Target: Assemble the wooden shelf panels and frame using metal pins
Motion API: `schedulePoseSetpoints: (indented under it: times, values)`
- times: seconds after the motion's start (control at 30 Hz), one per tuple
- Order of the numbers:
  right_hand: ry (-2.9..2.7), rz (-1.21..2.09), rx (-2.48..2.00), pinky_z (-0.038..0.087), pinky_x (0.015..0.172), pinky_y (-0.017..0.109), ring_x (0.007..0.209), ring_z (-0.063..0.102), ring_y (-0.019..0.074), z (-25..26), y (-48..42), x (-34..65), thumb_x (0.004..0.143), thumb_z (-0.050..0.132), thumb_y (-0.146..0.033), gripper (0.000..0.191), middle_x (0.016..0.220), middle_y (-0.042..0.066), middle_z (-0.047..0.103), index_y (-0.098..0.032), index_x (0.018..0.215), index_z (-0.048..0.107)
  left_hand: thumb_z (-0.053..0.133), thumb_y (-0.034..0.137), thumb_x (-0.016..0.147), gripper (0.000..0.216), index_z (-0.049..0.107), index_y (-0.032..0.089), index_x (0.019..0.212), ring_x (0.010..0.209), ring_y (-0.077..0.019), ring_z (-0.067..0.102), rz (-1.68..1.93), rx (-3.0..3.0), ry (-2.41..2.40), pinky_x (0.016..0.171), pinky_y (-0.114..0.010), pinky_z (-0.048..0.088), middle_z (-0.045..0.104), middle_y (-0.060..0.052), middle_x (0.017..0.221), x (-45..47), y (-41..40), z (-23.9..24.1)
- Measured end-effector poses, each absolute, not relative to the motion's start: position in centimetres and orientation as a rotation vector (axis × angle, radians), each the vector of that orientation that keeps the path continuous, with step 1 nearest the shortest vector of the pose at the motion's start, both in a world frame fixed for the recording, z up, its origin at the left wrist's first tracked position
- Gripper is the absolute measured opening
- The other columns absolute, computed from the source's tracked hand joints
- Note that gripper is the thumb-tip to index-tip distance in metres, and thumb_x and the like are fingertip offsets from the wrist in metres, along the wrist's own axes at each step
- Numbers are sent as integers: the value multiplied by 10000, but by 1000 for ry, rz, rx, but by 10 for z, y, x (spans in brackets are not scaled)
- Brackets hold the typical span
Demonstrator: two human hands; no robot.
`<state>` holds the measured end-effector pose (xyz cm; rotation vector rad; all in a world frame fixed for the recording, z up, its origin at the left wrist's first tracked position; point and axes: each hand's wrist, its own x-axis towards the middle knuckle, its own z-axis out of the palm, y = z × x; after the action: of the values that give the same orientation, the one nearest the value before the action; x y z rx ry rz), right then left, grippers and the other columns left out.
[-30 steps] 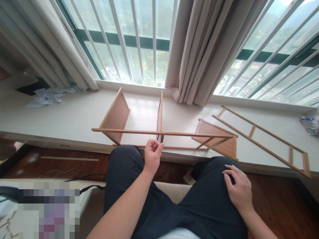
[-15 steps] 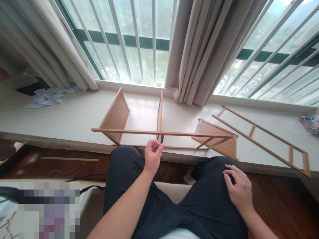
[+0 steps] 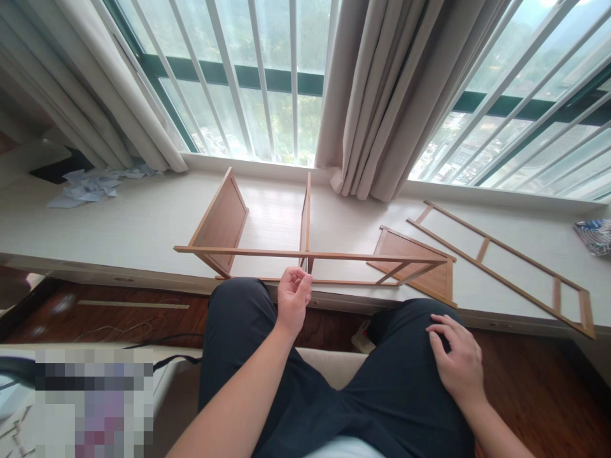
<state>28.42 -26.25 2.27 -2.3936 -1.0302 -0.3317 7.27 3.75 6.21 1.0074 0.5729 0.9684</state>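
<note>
A partly built wooden shelf frame (image 3: pixel 305 256) lies on its side on the white window ledge (image 3: pixel 143 222), with a side panel (image 3: pixel 222 222) at its left end and a thin divider (image 3: pixel 306 213) in the middle. My left hand (image 3: pixel 293 299) hovers just below the frame's front rail, fingers curled in a pinch; whatever it may hold is too small to see. Over on the dark trousers, my right hand (image 3: pixel 458 362) rests flat on my right thigh, fingers spread, holding nothing.
A loose ladder-like wooden frame (image 3: pixel 506 267) lies on the ledge at right, and a flat wooden panel (image 3: pixel 420 264) beside the shelf. Crumpled papers (image 3: pixel 90 184) lie far left, a patterned item (image 3: pixel 594 235) far right. Curtains (image 3: pixel 382 95) hang before barred windows. Below is a dark wood floor (image 3: pixel 534 381).
My left hand's fingers have shifted slightly, curling a little closer together. Nothing else has moved.
</note>
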Motion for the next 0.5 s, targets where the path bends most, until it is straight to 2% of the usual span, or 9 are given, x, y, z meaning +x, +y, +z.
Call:
schedulePoseSetpoints:
  times: [0.5]
  values:
    - [-1029,-323,-2398,380,1044,522,1216,591,345,20,-264,285,935,450,-474,343,1183,97,721,-229,860,678,764,366,834,294,515,215,874,442,-29,372,964,1013,606,404,-151,282,438,87,645,73,37,63]
